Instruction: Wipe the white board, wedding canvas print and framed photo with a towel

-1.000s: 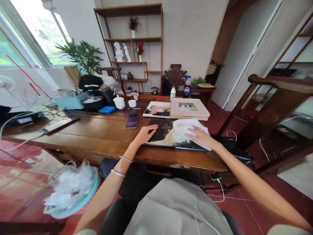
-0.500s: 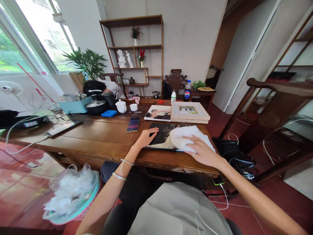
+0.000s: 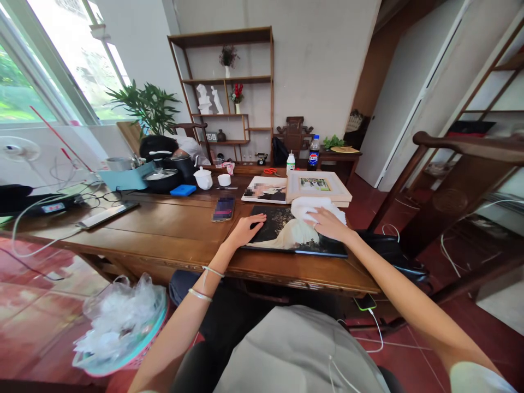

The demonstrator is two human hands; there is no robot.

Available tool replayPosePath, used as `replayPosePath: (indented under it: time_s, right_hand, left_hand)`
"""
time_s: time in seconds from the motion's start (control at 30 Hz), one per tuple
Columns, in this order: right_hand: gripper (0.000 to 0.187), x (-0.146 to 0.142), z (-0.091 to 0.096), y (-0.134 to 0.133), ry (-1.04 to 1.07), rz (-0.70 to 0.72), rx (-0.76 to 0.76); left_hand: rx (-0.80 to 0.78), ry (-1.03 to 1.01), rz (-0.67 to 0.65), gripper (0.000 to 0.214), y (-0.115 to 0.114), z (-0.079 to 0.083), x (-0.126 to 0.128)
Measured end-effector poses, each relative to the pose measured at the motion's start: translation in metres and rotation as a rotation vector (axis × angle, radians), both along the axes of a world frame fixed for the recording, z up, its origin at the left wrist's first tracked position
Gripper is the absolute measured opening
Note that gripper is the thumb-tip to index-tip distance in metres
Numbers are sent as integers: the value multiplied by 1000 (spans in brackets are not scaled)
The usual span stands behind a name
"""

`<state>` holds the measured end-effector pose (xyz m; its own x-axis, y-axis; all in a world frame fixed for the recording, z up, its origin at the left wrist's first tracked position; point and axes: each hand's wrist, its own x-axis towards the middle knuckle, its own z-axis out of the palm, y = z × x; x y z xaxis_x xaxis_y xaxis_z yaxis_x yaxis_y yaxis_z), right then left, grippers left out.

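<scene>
The dark photo panel (image 3: 297, 233) lies flat along the table's (image 3: 172, 221) near edge, close to the near right corner, a bunched white cloth (image 3: 305, 206) over its far right part. On that cloth rests the right hand (image 3: 332, 225), fingers outstretched, though I can't tell whether they grip it, while the left hand (image 3: 248, 228) lies on the panel's left end, fingers nearly straight and holding nothing. Farther toward the table's far edge are a pale framed picture (image 3: 319, 186) and, just beside it, a smaller print (image 3: 272, 191).

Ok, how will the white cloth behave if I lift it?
The white cloth will probably droop: it lies in soft folds under the right hand. The flat picture panel beneath looks smooth, so the cloth may slide easily.
</scene>
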<state>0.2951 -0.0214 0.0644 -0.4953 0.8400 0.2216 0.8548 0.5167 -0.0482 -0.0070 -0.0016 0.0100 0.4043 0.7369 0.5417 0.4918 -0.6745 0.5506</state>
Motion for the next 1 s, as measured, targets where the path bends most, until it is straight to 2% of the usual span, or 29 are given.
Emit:
replayPosePath:
  time_s: [0.07, 0.17, 0.27, 0.33, 0.43, 0.63, 0.73, 0.83, 1.0]
  right_hand:
    - [38, -11, 0, -15, -22, 61, 33]
    - [28, -27, 0, -58, -34, 186, 15]
    - [29, -38, 1, -100, -10, 337, -29]
    - [29, -39, 3, -112, 9, 400, -51]
    - [25, -32, 5, -95, 40, 372, -66]
    - [44, -5, 4, -6, 39, 63, -72]
    - [49, -2, 3, 15, 60, 3, -67]
    - [44, -7, 2, 4, 63, 58, -62]
    - [28, -22, 6, -65, 54, 265, -111]
  left_hand:
    - [-3, -3, 9, 31, -2, 2, 1]
    - [-12, -5, 13, 30, -4, 4, 2]
    - [-21, -7, 10, 30, -5, 5, 2]
    - [-21, -9, 8, 31, -4, 4, 2]
    - [-17, -8, 0, 31, -3, 2, 1]
    - [-5, -9, -5, 31, -1, 1, 0]
    - [-9, -10, 3, 30, -1, 2, 0]
    - [-7, -9, 18, 30, -2, 2, 1]
    - [-1, -16, 26, 29, -3, 2, 3]
